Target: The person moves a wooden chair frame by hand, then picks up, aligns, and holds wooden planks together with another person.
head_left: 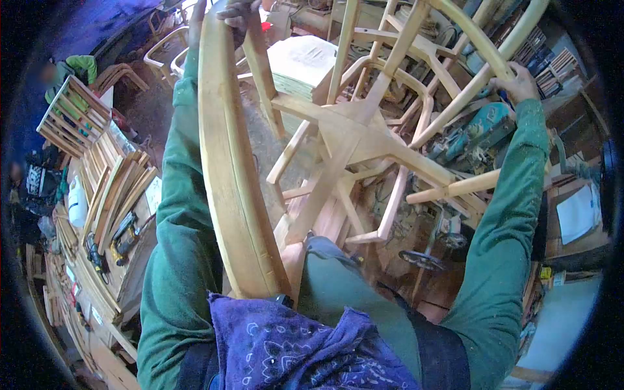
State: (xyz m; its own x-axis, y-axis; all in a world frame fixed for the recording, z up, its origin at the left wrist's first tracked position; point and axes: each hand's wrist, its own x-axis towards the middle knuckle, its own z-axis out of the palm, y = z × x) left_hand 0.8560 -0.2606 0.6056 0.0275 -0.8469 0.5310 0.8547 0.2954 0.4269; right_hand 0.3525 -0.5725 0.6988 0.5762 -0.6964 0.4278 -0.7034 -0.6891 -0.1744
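A large unpainted wooden chair frame point(357, 130) is tipped over in front of my body, its crossed pieces facing me. My left hand point(235, 14) is wrapped round the far upper end of a wide curved wooden rail point(227, 149), which runs down to my lap. On the other side, my right hand point(518, 84) grips the end of a slimmer curved bar of the frame. Part of its fingers is hidden behind the wood. A purple patterned cloth point(292, 344) covers my front, below the rail's near end.
Left stands a workbench with curved wooden slats point(120, 188), a cordless drill point(123, 240) and a white jug point(77, 203). A person in a bright green top point(81, 65) is beyond. Ahead are stacked white sheets point(302, 58); at right, a teal machine point(481, 127).
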